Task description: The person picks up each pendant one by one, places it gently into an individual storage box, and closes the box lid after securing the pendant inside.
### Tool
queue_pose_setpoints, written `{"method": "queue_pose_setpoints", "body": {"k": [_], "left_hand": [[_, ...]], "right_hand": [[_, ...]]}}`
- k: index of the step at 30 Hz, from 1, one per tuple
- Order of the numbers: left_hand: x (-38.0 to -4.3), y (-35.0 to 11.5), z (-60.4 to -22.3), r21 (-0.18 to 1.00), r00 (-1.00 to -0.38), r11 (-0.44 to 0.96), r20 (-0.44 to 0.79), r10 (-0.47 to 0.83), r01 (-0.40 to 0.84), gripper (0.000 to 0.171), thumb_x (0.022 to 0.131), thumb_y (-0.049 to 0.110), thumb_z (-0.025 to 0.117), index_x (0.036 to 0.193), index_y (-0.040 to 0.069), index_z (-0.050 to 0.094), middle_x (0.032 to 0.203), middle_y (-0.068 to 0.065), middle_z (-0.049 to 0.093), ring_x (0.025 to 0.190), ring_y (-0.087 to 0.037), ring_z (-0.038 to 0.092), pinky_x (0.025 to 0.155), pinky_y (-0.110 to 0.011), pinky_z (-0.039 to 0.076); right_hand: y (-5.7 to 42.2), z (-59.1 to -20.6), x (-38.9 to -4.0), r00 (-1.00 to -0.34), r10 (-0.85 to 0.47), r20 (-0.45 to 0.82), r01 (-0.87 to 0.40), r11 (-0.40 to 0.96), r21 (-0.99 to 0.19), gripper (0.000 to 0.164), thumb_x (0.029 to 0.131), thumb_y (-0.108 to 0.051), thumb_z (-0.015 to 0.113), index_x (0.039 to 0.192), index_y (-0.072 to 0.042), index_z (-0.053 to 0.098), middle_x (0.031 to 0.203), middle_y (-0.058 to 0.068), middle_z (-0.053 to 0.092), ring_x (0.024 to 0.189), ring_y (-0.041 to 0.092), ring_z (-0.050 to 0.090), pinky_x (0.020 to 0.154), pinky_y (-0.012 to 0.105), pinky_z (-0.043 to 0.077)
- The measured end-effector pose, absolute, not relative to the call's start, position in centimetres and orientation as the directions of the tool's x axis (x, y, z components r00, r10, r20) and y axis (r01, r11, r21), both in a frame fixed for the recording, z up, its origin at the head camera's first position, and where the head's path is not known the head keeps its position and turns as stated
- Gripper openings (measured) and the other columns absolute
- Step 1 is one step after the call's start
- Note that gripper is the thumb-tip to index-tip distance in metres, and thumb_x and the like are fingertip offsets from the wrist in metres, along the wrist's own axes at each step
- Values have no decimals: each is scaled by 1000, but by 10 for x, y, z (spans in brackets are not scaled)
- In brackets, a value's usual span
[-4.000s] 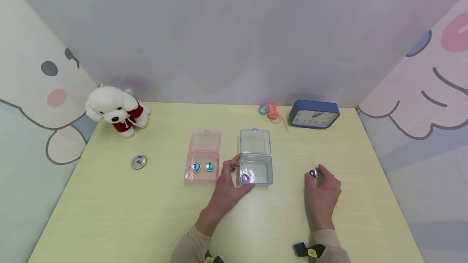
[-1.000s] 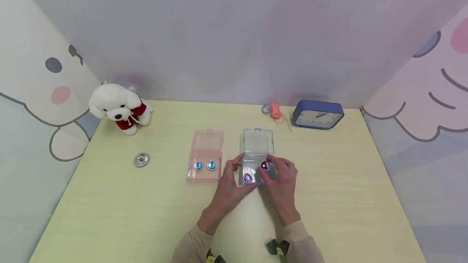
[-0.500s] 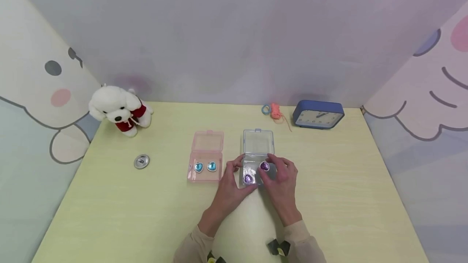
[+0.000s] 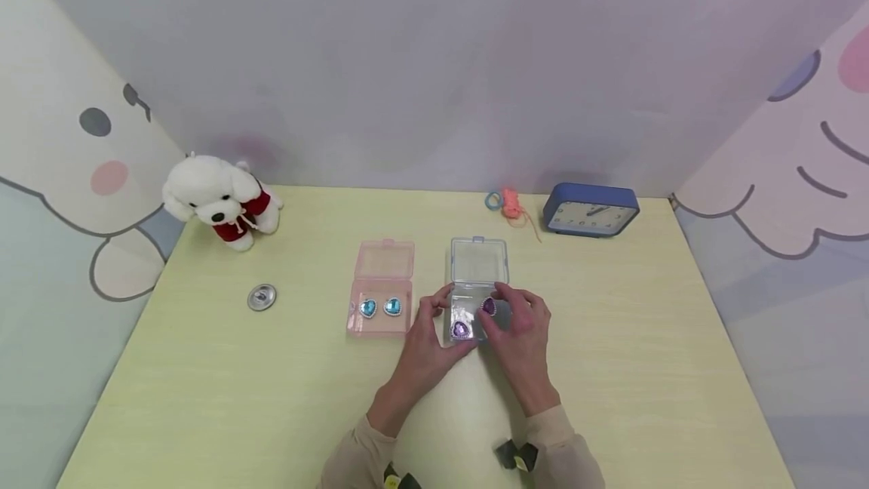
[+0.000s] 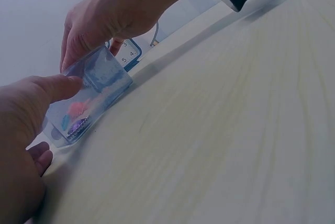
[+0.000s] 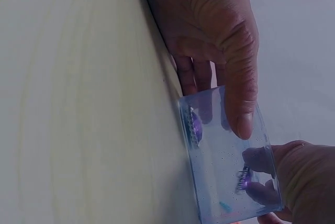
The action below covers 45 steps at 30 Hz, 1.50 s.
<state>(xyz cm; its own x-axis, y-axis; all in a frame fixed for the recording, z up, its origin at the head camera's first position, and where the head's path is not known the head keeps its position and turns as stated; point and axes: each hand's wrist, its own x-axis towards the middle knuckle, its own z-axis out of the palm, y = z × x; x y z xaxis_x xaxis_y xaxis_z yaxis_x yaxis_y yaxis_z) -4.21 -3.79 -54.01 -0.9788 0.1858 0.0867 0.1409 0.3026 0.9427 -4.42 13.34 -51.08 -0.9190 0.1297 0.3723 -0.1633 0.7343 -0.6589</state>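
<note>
A clear bluish plastic box (image 4: 468,296) stands on the table with its lid swung back. My left hand (image 4: 424,338) holds the box's left side, thumb at the front wall. Between thumb and fingers of my right hand (image 4: 523,334) is a purple heart-shaped rhinestone (image 4: 489,306) with a pale edge. The right wrist view places this held rhinestone (image 6: 244,181) inside the box, off its floor. A second purple rhinestone (image 4: 459,330) lies in the box's front left corner. To the left, an open pink box (image 4: 382,329) contains two blue heart-shaped rhinestones (image 4: 380,308).
A round silver metal piece (image 4: 262,297) lies at the left, below a white plush dog (image 4: 220,202) in red. Along the back edge are a blue ring (image 4: 493,201), a coral yarn bundle (image 4: 511,204) and a blue clock (image 4: 591,210).
Over the last seconds my right hand has come left from the table's right side, bringing the purple rhinestone into the clear box. In the last second both hands hardly move.
</note>
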Motion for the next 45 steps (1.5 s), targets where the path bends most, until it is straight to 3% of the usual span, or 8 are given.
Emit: {"method": "queue_pose_setpoints", "body": {"k": [12, 17, 28, 38, 45], "left_hand": [[-43, -38, -538, 941, -977, 304, 95, 190, 150, 67, 82, 18, 92, 129, 10, 44, 164, 9, 46, 129, -26, 52, 107, -53, 47], [-43, -37, -540, 945, -978, 292, 89, 191, 144, 67, 82, 19, 92, 128, 11, 44, 164, 7, 47, 129, -26, 52, 107, -53, 47], [-43, -37, -539, 949, -978, 284, 86, 190, 138, 69, 82, 16, 92, 132, 10, 44, 164, 10, 46, 128, -24, 51, 109, -53, 48], [-42, -36, -539, 950, -980, 285, 73, 184, 124, 69, 81, 14, 92, 131, 10, 44, 164, 10, 46, 128, -24, 51, 108, -52, 47], [-42, -37, -539, 948, -980, 291, 78, 185, 130, 72, 81, 15, 92, 135, 11, 44, 163, 14, 46, 128, -23, 51, 109, -53, 48]], "right_hand": [[133, -510, -44, -908, 117, 402, -188, 744, -641, 52, 80, -9, 92, 125, 0, 68, 106, 13, 77, 112, 38, 56, 103, 59, 37], [135, -512, -43, -904, 161, 397, -189, 682, -707, 47, 80, -1, 89, 123, 0, 70, 108, 13, 77, 114, 39, 57, 101, 58, 40], [142, -513, -44, -834, 301, 462, -249, 541, -803, 30, 88, 7, 79, 117, -2, 76, 101, 9, 81, 109, 31, 68, 99, 31, 44], [143, -514, -46, -814, 325, 482, -269, 524, -808, 24, 90, 8, 74, 110, -4, 79, 97, 9, 81, 103, 29, 70, 95, 33, 45], [145, -513, -49, -813, 319, 487, -268, 537, -800, 26, 93, 12, 67, 113, -1, 77, 101, 9, 81, 106, 31, 69, 96, 24, 46]]}}
